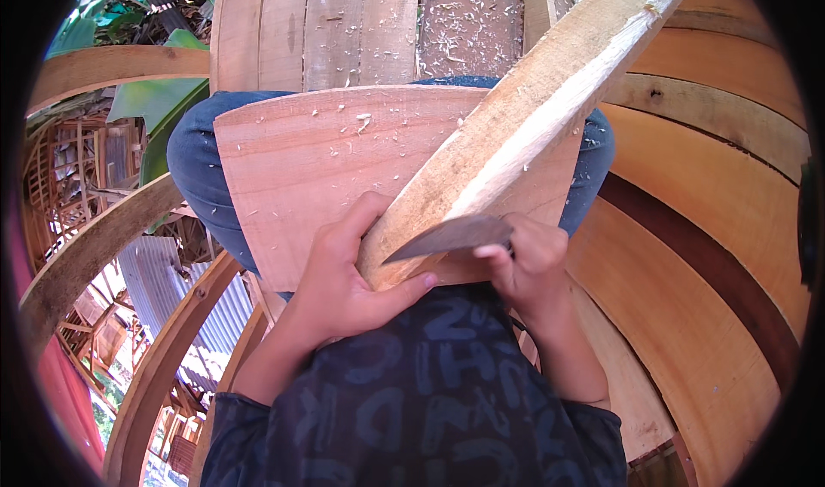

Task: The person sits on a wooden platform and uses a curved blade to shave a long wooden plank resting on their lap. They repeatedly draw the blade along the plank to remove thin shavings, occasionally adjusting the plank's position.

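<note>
A long squared wooden bar (pixel 516 113) slants across my lap, its near end close to my body and its far end up at the right. One edge of it shows a pale, freshly cut strip. My left hand (pixel 348 268) is wrapped round the near end, thumb on the near side. In my right hand (pixel 537 259) is a knife (pixel 451 238) with a dark, curved blade. The blade lies across the bar near its lower end, its tip pointing left; the handle is mostly hidden in my fist. Under the bar a wide flat board (pixel 318 169) rests over my thighs.
Small wood shavings (pixel 364 122) dot the board and the planks (pixel 335 31) ahead. Curved-looking wooden slats (pixel 687 281) line the right side. To the left, wooden rails (pixel 112 242) stand before a drop with corrugated metal sheets (pixel 219 306) and green leaves (pixel 163 100).
</note>
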Action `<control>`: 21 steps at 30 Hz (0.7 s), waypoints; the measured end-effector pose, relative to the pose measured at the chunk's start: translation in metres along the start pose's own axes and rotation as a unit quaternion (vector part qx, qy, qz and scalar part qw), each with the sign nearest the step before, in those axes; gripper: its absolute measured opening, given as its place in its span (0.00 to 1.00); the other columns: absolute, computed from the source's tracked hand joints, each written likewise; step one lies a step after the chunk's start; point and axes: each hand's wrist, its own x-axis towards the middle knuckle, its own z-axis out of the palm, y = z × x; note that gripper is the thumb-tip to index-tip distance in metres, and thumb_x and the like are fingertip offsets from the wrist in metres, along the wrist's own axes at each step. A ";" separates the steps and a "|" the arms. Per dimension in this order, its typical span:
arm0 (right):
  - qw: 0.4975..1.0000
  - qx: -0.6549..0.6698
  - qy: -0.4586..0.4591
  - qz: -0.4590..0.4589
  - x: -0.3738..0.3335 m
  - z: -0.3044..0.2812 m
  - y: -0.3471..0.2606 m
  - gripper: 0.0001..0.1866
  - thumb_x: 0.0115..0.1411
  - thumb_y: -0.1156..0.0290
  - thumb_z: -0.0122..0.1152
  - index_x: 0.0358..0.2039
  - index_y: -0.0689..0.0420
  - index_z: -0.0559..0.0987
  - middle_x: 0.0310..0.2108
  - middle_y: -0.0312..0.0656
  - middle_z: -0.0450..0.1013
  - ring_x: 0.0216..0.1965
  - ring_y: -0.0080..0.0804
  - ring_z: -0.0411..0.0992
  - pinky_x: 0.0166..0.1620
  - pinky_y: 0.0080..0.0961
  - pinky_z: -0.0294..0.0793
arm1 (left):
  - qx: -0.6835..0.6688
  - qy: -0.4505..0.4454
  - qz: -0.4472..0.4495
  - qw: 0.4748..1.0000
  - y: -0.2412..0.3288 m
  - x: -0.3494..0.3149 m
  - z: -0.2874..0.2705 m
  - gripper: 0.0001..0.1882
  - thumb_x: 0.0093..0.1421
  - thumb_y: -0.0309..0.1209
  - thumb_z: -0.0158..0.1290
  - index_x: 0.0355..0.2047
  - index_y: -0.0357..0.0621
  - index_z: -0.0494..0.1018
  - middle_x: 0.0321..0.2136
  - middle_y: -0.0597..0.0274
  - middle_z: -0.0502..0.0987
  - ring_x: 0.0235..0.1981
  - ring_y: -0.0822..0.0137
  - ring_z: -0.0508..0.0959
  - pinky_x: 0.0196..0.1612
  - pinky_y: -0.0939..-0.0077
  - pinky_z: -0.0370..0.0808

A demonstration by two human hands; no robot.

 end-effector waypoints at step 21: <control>0.990 0.015 0.055 0.130 0.011 -0.006 -0.004 0.25 0.57 0.51 0.63 0.18 0.61 0.72 0.14 0.46 0.66 0.16 0.45 0.69 0.20 0.32 0.66 | 0.029 0.008 0.007 1.000 0.004 0.003 -0.001 0.27 0.46 0.31 0.66 0.44 0.36 0.69 0.34 0.53 0.76 0.36 0.64 0.78 0.41 0.73 0.73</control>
